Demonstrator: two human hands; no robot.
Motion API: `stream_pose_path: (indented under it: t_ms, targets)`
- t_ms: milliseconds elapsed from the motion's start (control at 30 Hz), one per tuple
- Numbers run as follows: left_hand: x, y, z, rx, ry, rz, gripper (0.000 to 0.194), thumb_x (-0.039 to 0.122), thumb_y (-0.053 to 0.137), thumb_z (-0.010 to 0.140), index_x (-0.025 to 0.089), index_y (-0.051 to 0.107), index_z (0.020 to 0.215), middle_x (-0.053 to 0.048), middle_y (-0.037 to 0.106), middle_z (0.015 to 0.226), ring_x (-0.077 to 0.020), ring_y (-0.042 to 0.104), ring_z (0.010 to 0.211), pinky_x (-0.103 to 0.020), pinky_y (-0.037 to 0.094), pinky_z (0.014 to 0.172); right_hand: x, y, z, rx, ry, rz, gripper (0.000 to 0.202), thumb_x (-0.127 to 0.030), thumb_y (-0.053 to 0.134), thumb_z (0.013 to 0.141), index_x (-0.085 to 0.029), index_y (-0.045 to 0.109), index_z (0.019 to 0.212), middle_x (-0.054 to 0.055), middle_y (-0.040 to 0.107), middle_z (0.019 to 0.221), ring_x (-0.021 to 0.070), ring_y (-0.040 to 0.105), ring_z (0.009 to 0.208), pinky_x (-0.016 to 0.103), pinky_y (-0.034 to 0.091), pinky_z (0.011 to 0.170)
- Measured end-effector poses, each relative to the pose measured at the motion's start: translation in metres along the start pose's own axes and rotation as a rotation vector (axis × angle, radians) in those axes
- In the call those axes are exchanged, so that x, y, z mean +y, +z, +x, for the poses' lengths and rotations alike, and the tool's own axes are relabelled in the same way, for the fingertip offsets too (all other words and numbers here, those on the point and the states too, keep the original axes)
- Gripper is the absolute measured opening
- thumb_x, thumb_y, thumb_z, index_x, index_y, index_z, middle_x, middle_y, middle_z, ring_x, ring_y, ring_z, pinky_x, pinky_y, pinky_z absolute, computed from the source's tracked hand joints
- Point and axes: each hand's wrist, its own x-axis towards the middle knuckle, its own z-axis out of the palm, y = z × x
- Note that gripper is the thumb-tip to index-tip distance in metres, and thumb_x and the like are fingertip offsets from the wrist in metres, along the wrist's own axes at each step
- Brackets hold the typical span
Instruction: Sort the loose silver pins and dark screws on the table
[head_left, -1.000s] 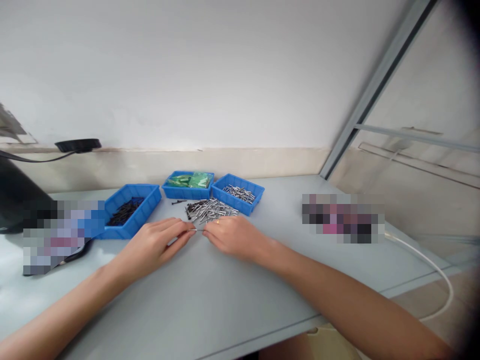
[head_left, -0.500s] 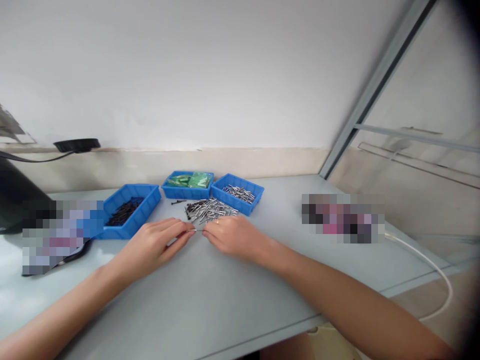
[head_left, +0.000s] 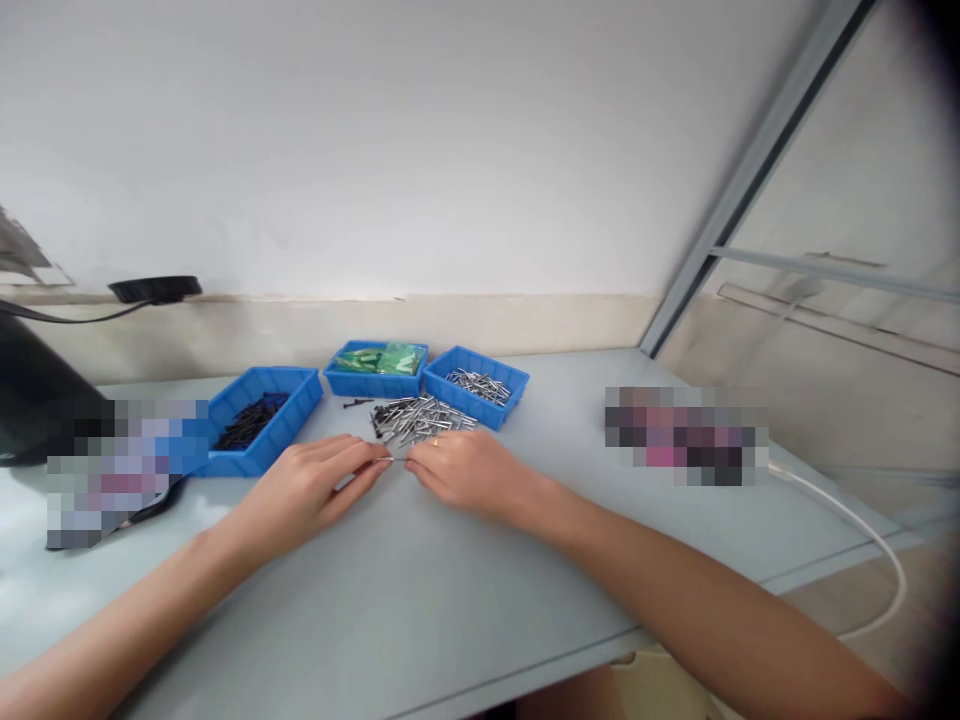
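Note:
Between my two hands runs a thin metal rod, low over the grey table. My left hand pinches its left end, and my right hand pinches the other. Just behind the fingers lies a loose pile of silver rods with some black screws at its left side. A blue bin with black screws stands to the left, by my left hand. Farther back, one blue bin holds green packets, and another holds silver pieces.
On the left are a dark cylinder and a blurred-out object. Another blurred-out item lies at the right, with a white cable running from it. A wall closes the back, and a metal frame rises at the right.

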Motion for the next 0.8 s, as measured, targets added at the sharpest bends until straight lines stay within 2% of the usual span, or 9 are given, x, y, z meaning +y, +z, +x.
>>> stream_pose_path:
  t_ms: [400, 600, 700, 800]
  targets:
    - [0.0002, -0.0006, 0.0004, -0.003, 0.01, -0.004, 0.02, 0.026, 0.046, 0.098, 0.017, 0.063, 0.1, -0.003, 0.069, 0.085, -0.0138, 0.065, 0.075, -0.024, 0.046, 0.07, -0.0004, -0.001, 0.0, -0.017, 0.006, -0.005, 0.029, -0.028, 0.04, 0.1, -0.018, 0.062, 0.085, 0.002, 0.07, 0.083, 0.0143, 0.064, 0.078, 0.025, 0.036, 0.063]
    - [0.0002, -0.0002, -0.0005, -0.011, -0.028, -0.027, 0.023, 0.028, 0.046, 0.097, 0.017, 0.065, 0.1, -0.004, 0.069, 0.085, -0.0145, 0.065, 0.075, -0.024, 0.047, 0.071, -0.0007, -0.0004, -0.0004, -0.004, 0.001, -0.005, 0.029, -0.029, 0.039, 0.1, -0.018, 0.062, 0.085, 0.002, 0.07, 0.082, 0.0143, 0.064, 0.077, 0.025, 0.035, 0.061]
    - [0.0039, -0.0019, 0.0016, -0.059, -0.131, -0.116, 0.025, 0.033, 0.046, 0.096, 0.018, 0.066, 0.099, -0.004, 0.069, 0.086, -0.0148, 0.064, 0.075, -0.023, 0.048, 0.067, -0.0001, 0.0, -0.0005, 0.01, -0.007, -0.005, 0.029, -0.029, 0.039, 0.1, -0.018, 0.061, 0.084, 0.002, 0.07, 0.082, 0.0143, 0.063, 0.077, 0.025, 0.034, 0.061]
    - [0.008, -0.007, 0.0069, -0.168, -0.353, -0.31, 0.03, 0.042, 0.046, 0.094, 0.019, 0.066, 0.098, -0.002, 0.068, 0.085, -0.0144, 0.061, 0.072, -0.02, 0.048, 0.057, 0.0009, 0.0007, -0.0005, 0.021, -0.018, -0.01, 0.029, -0.028, 0.04, 0.1, -0.017, 0.061, 0.083, 0.002, 0.07, 0.08, 0.0138, 0.063, 0.075, 0.025, 0.033, 0.06]
